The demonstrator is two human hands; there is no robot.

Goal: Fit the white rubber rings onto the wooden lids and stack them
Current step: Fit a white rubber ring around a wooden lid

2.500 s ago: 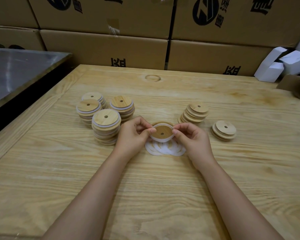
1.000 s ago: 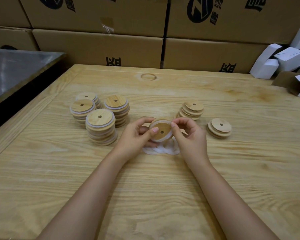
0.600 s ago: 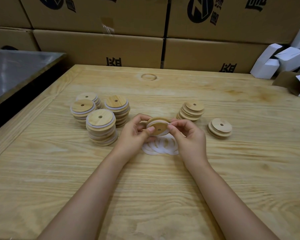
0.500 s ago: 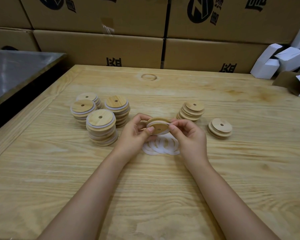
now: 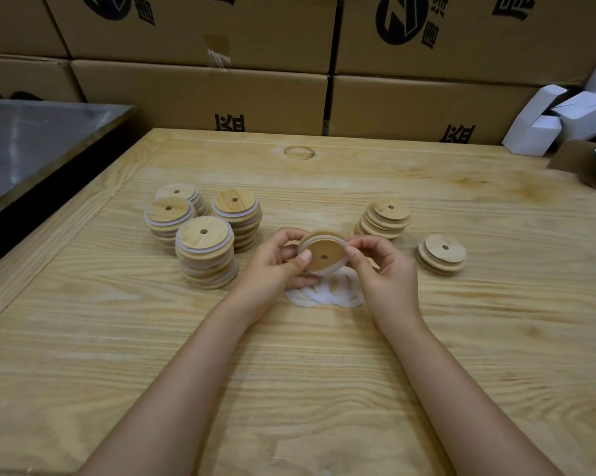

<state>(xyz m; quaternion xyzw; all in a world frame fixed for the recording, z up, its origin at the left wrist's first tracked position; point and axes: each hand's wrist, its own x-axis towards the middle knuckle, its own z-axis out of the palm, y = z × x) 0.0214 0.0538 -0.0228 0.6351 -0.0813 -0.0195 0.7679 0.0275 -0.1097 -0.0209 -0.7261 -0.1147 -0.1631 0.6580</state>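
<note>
A round wooden lid [image 5: 324,253] with a small centre hole is held tilted above the table, a white rubber ring around its rim. My left hand [image 5: 272,269] grips its left edge, thumb on the face. My right hand [image 5: 382,269] pinches the ring at the lid's right edge. Under the hands lies a pile of loose white rings [image 5: 327,292]. Several stacks of ringed lids [image 5: 205,252] stand to the left. Two stacks of bare lids, one [image 5: 385,219] behind the right hand and one [image 5: 442,254] further right, stand on the wooden table [image 5: 324,372].
Brown cardboard boxes [image 5: 203,94] form a wall along the table's far edge. White folded cartons [image 5: 543,125] lie at the far right corner. A grey metal surface [image 5: 32,146] borders the table on the left, beyond a dark gap.
The lid has been turned in both hands and tilted so that its face shows more. The ring sits further round its rim. The stacks have not moved.
</note>
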